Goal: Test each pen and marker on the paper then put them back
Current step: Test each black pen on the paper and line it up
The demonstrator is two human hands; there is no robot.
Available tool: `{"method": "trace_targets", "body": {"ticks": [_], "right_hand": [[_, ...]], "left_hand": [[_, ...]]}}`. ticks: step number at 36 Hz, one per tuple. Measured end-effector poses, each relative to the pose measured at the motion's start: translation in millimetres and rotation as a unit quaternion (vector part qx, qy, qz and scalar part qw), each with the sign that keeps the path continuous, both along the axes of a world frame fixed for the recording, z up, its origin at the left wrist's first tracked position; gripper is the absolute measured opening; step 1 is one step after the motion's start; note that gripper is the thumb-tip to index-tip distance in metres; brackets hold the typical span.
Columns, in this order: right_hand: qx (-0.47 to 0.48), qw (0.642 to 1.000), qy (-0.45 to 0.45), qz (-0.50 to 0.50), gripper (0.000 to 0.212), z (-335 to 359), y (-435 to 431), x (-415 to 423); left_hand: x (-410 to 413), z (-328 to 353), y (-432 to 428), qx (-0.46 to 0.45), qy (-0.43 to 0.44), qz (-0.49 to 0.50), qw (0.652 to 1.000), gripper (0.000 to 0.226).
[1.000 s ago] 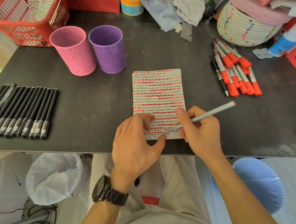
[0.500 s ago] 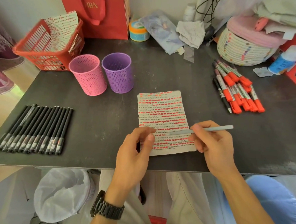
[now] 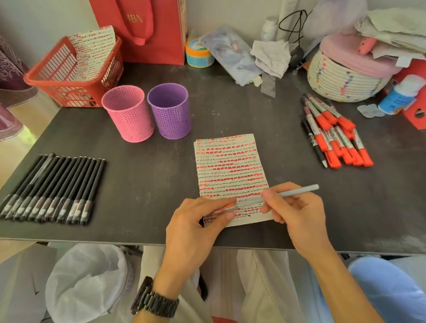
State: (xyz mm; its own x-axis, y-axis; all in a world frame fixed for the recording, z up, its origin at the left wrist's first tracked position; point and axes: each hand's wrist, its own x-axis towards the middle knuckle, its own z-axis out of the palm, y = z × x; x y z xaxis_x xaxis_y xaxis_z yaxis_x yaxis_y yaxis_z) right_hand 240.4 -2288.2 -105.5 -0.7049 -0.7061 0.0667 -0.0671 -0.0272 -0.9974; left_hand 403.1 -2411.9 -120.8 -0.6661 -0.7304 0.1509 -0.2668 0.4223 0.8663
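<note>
The pale blue slim plastic pen (image 3: 297, 192) lies level in the head view, held in the air over the near end of the marked sheet of paper (image 3: 229, 165), which rests on the dark counter (image 3: 144, 179). The right hand (image 3: 298, 213) pinches the barrel between thumb and fingers. The left hand (image 3: 193, 231) has its fingers closed narrow on what looks like the orange-red cap (image 3: 225, 208) at the pen's left end. I judge the step to be capping.

To do it well, keep the barrel steady in the right hand, line the cap straight with the tip, and push along the axis until it seats. Hold the tip off the paper so it leaves no stray streak.

Which group this pen belongs with I cannot tell: the row of black pens (image 3: 53, 189) lies far left, the heap of orange markers (image 3: 336, 135) far right, and the pink mesh cup (image 3: 128, 114) and purple mesh cup (image 3: 169, 110) stand beyond the paper.
</note>
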Motion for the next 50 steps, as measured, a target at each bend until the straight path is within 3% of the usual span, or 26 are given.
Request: {"method": "trace_targets", "body": {"ticks": [18, 26, 29, 32, 36, 41, 45, 50], "right_hand": [[0.044, 0.997, 0.017, 0.067, 0.012, 4, -5, 6], [-0.017, 0.999, -0.032, 0.006, 0.026, 6, 0, 5], [-0.039, 0.996, -0.071, -0.036, 0.014, 8, 9, -4], [-0.012, 0.999, -0.037, -0.033, 0.012, 8, 27, -9], [0.061, 0.998, -0.020, 0.002, 0.011, 7, 58, -5], [0.047, 0.994, -0.088, -0.051, 0.014, 5, 113, 9], [-0.008, 0.956, -0.254, -0.148, 0.028, -10, 165, 22], [-0.035, 0.843, -0.426, -0.328, 0.013, -51, 223, 32]], "left_hand": [[3, 1, -1, 0.049, 0.020, -0.013, 0.999, 0.035], [3, -1, 0, 0.064, 0.023, -0.009, 0.998, 0.028], [4, -1, -2, 0.076, 0.029, -0.008, 0.997, 0.028], [6, 2, -4, 0.082, 0.018, -0.016, 0.996, 0.027], [7, 11, 0, 0.046, -0.024, -0.027, 0.998, 0.040], [-3, 39, 11, -0.090, -0.057, -0.068, 0.992, 0.023], [-31, 60, 24, -0.109, -0.036, -0.127, 0.985, 0.018], [-81, 60, 44, -0.193, -0.074, -0.232, 0.950, 0.024]]}}
